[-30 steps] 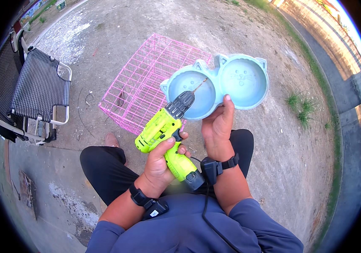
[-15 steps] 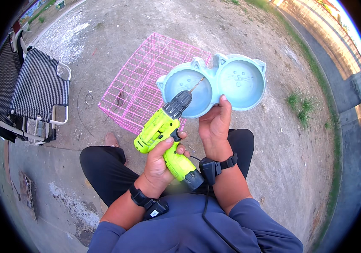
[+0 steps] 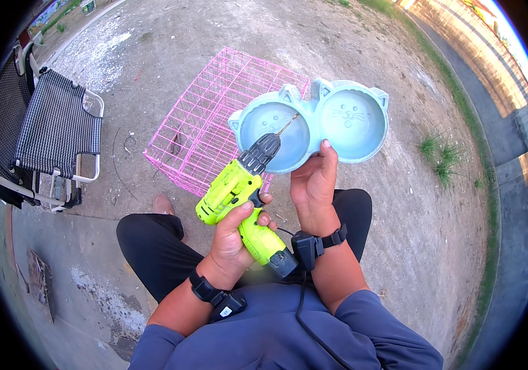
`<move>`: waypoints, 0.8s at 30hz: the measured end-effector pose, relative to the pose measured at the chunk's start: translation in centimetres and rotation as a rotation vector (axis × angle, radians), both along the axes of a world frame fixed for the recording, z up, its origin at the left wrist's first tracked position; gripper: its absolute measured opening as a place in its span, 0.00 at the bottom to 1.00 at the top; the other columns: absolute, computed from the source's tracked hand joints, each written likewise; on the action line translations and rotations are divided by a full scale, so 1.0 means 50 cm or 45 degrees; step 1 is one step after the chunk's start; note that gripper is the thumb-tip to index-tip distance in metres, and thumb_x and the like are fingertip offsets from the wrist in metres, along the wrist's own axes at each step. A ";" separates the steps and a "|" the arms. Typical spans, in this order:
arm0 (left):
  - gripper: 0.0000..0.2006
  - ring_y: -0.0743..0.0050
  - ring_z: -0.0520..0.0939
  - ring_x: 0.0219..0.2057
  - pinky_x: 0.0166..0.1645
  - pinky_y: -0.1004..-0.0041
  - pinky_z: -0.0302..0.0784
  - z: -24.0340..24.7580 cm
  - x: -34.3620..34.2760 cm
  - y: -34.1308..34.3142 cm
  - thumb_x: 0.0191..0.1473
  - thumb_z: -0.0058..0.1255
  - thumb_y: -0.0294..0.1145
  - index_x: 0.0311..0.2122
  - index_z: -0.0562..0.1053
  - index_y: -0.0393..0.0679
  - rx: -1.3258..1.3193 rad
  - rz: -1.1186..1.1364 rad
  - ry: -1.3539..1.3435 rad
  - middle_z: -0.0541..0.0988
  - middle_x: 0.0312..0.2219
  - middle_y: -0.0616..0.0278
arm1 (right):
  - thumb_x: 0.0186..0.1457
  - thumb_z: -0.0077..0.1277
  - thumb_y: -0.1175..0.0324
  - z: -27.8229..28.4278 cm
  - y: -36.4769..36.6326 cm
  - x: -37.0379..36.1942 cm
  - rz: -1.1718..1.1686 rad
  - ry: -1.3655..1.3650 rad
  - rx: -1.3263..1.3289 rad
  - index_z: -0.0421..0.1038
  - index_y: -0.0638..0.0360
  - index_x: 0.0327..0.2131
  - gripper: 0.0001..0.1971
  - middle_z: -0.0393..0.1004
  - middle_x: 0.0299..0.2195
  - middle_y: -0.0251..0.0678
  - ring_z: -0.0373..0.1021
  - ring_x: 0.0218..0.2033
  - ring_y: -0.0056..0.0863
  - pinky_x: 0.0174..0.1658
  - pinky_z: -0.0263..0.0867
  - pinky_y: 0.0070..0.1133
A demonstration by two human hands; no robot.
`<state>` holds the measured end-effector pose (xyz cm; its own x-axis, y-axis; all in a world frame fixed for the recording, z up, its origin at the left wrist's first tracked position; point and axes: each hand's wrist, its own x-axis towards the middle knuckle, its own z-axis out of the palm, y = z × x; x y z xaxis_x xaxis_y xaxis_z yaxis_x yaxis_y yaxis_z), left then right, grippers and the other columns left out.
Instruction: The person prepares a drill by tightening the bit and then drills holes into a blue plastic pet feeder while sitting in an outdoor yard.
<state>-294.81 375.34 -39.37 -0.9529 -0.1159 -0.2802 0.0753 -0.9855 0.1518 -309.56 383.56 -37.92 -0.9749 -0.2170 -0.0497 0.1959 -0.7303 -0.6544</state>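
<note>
My left hand (image 3: 229,248) is wrapped round the grip of a lime-green cordless drill (image 3: 225,190), with fingers near its trigger. The drill points up and to the right. Its thin bit (image 3: 288,125) overlaps the left bowl in view; whether the tip touches it I cannot tell. A pale blue double pet bowl (image 3: 351,126) with cat ears and cat faces inside is held up by my right hand (image 3: 314,188). That thumb presses on the front rim between the two bowls, and the other fingers are hidden beneath.
A pink wire cage (image 3: 199,117) stands on the dirt ground behind the drill and bowl. To the left is a chair (image 3: 60,123) with a dark checked seat and pale frame. Grass tufts (image 3: 441,157) grow at the right. A black cable (image 3: 304,308) runs down my front.
</note>
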 end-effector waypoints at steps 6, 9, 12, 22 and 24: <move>0.21 0.73 0.77 0.29 0.37 0.64 0.77 0.001 0.003 -0.010 0.54 0.49 0.27 0.53 0.64 0.43 -0.086 -0.020 -0.011 0.76 0.39 0.56 | 0.57 0.43 0.60 0.003 0.018 -0.015 0.051 -0.030 0.045 0.55 0.60 0.58 0.27 0.63 0.56 0.38 0.61 0.57 0.31 0.58 0.58 0.32; 0.21 0.72 0.77 0.28 0.37 0.64 0.77 0.000 0.003 -0.015 0.53 0.49 0.27 0.53 0.64 0.43 -0.145 -0.039 -0.023 0.76 0.39 0.56 | 0.58 0.43 0.60 0.010 0.019 -0.018 0.023 -0.021 0.081 0.55 0.60 0.58 0.27 0.64 0.55 0.38 0.62 0.56 0.32 0.57 0.60 0.32; 0.21 0.72 0.77 0.28 0.38 0.64 0.77 -0.001 0.006 -0.016 0.53 0.49 0.26 0.53 0.64 0.43 -0.156 -0.048 -0.022 0.76 0.39 0.56 | 0.58 0.43 0.60 0.008 0.022 -0.021 0.032 -0.006 0.074 0.55 0.60 0.58 0.27 0.64 0.55 0.39 0.63 0.55 0.32 0.57 0.60 0.32; 0.20 0.71 0.78 0.29 0.37 0.65 0.78 -0.007 0.008 -0.016 0.53 0.49 0.26 0.53 0.65 0.43 -0.204 -0.060 -0.029 0.75 0.40 0.55 | 0.57 0.39 0.57 0.015 0.019 -0.022 0.029 -0.040 0.191 0.53 0.60 0.60 0.29 0.62 0.57 0.39 0.60 0.58 0.35 0.61 0.54 0.34; 0.20 0.71 0.78 0.29 0.37 0.65 0.78 -0.006 0.009 -0.014 0.53 0.48 0.25 0.53 0.65 0.43 -0.208 -0.050 -0.030 0.75 0.40 0.55 | 0.57 0.39 0.56 0.015 0.020 -0.022 0.040 -0.034 0.188 0.53 0.59 0.60 0.29 0.62 0.57 0.39 0.60 0.58 0.35 0.61 0.54 0.34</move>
<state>-294.35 374.65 -39.66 -0.9509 -0.1249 -0.2831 0.0319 -0.9497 0.3115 -310.65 384.56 -37.17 -0.9655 -0.2361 -0.1095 0.2365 -0.6198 -0.7483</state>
